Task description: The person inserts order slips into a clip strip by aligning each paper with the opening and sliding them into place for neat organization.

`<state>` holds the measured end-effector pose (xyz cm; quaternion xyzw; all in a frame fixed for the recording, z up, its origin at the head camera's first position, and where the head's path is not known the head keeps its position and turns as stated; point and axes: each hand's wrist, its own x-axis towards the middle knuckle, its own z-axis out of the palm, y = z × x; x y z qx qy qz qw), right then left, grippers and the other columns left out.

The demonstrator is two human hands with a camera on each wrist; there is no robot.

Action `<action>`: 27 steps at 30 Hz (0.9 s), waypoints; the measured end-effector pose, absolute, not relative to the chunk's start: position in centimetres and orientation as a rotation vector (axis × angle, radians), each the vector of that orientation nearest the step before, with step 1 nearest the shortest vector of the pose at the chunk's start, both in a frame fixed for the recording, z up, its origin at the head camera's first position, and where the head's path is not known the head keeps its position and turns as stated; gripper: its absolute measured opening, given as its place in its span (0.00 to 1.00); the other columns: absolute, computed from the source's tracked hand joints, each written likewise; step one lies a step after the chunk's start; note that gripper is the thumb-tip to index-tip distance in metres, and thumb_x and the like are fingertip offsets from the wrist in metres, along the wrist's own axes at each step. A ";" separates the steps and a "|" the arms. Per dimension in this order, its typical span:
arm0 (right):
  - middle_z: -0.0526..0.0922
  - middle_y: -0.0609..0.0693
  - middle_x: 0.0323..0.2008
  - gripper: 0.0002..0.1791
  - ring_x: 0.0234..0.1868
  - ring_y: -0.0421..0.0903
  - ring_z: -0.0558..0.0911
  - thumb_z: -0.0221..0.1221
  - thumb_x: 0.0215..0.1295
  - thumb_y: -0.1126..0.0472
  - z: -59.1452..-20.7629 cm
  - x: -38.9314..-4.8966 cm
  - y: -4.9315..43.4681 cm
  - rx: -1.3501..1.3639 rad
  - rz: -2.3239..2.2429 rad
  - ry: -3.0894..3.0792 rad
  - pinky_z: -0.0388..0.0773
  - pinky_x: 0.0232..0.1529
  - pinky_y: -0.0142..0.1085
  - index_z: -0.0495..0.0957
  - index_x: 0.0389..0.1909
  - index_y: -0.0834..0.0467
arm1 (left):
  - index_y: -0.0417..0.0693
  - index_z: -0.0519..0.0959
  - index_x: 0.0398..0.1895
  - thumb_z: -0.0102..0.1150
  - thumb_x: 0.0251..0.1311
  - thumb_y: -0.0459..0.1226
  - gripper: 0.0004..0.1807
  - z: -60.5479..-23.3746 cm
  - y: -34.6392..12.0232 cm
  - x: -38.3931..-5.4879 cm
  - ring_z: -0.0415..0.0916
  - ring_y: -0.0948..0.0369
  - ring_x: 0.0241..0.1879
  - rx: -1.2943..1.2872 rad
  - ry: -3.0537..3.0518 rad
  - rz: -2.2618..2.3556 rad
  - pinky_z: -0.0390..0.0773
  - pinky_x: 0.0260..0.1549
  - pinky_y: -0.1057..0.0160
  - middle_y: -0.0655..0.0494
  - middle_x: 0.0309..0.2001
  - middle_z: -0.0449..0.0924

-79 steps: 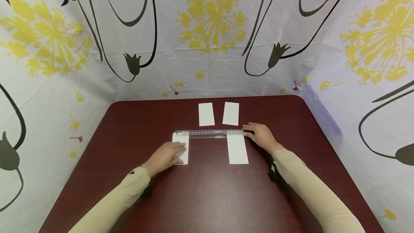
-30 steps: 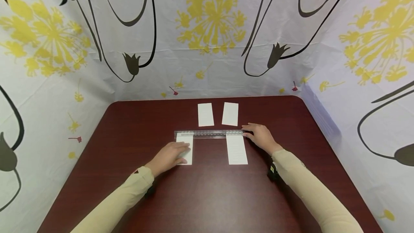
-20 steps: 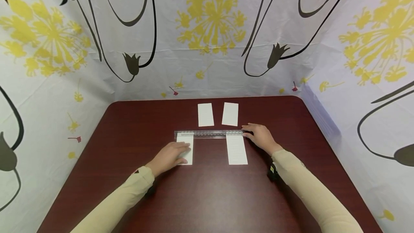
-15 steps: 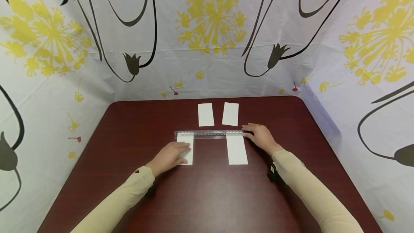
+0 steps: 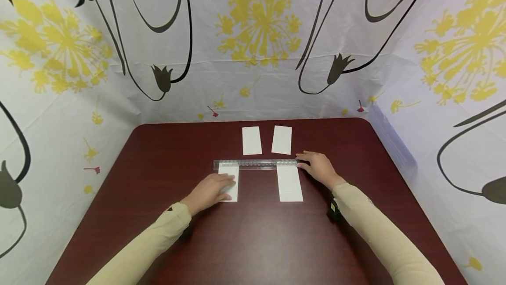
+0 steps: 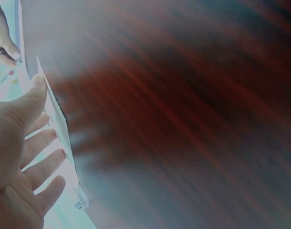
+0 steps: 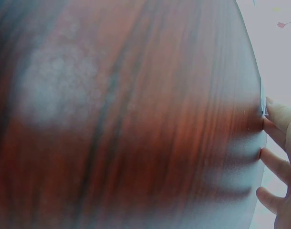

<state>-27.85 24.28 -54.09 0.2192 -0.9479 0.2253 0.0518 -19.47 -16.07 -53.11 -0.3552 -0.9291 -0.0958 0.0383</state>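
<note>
A clear plastic ruler [image 5: 257,164] lies crosswise on the dark red table. Over its right end in the head view, my right hand [image 5: 318,168] pinches it between thumb and fingers. Fairly straight fingers of my left hand [image 5: 209,192] rest on a white lined card [image 5: 233,188], whose top edge meets the ruler near the left end. That hand hides part of the card. In the left wrist view the fingers [image 6: 43,169] are spread along the card. A second lined card [image 5: 290,184] sits below the ruler's right end, left of my right hand.
Beyond the ruler, two more white cards, a left one [image 5: 251,140] and a right one [image 5: 282,140], lie side by side near the table's back edge. A patterned white curtain [image 5: 253,87] encloses the table [image 5: 253,241] on the back and sides.
My left hand has slid its card a little to the right along the ruler. The right hand, the ruler and the other cards look unmoved.
</note>
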 end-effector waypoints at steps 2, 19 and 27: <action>0.82 0.55 0.60 0.20 0.67 0.56 0.75 0.62 0.67 0.53 -54.1 -27.8 24.3 0.666 0.691 -2.883 0.75 0.64 0.55 0.82 0.56 0.58 | 0.44 0.79 0.61 0.64 0.61 0.49 0.27 -53.1 -16.0 -19.5 0.73 0.53 0.66 -1.092 -2.851 -0.299 0.71 0.67 0.50 0.51 0.65 0.77; 0.82 0.57 0.60 0.21 0.67 0.57 0.75 0.62 0.67 0.54 -53.9 -27.6 24.2 0.664 0.698 -2.881 0.75 0.64 0.55 0.81 0.57 0.58 | 0.44 0.79 0.60 0.65 0.61 0.49 0.28 -52.9 -15.4 -19.4 0.74 0.52 0.66 -1.099 -2.850 -0.280 0.72 0.66 0.50 0.50 0.65 0.78; 0.82 0.57 0.60 0.22 0.68 0.58 0.75 0.62 0.67 0.54 -53.7 -27.5 24.2 0.672 0.708 -2.874 0.74 0.65 0.55 0.81 0.58 0.59 | 0.45 0.79 0.60 0.64 0.61 0.49 0.27 -52.9 -14.9 -19.6 0.73 0.52 0.66 -1.094 -2.871 -0.274 0.72 0.66 0.50 0.51 0.65 0.77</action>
